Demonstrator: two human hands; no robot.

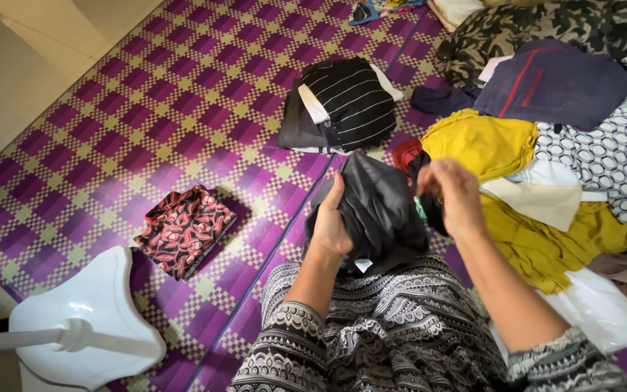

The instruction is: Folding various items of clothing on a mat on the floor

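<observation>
My left hand [330, 226] and right hand [450, 194] grip a dark grey garment [379, 210] over my lap, centre frame. Left fingers are curled tight into the cloth at its 9 o'clock edge, thumb up along the fabric; right hand is pinched closed on a bunched fold at the garment's 3 o'clock side. A small white tag [362, 265] hangs at the garment's 6 o'clock hem, just above my patterned black-and-white clothing [393, 334]. At 12 o'clock from the hands, a folded stack topped w/ a black white-striped piece [353, 98] sits on the purple checked mat [146, 109]. At 9 o'clock, well apart, lies a folded red-and-black print cloth [185, 229]. At 3 o'clock, a loose heap: yellow garment [484, 145], navy piece w/ red lines [553, 83], black-and-white circle-print fabric [611, 156], camouflage cloth [517, 29] behind. At 7 o'clock, a white fan base [88, 319] rests at the mat's edge.
</observation>
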